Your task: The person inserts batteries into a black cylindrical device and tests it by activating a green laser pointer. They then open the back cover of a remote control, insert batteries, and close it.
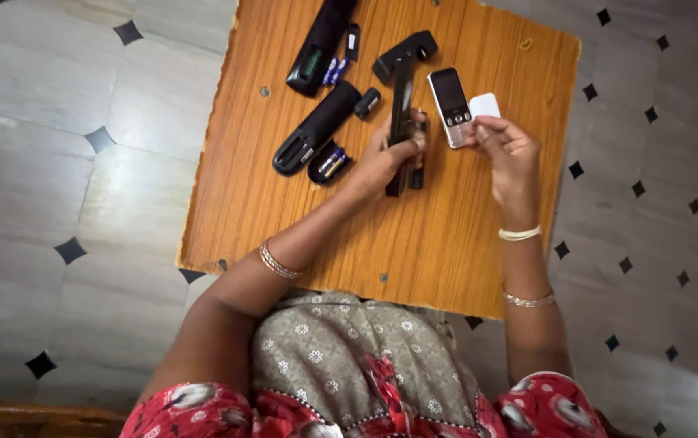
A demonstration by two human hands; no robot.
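The left hand (394,150) grips a black remote (402,122) closed, while the right hand (505,150) pinches a phone (451,104) over the surface (446,235); steadying both seems wise.

Left grip (398,150) closed, right grip (507,150) pinching

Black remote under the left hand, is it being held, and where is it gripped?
Yes. The left hand grips the black remote around its lower half. The right hand pinches the lower end of the small phone.
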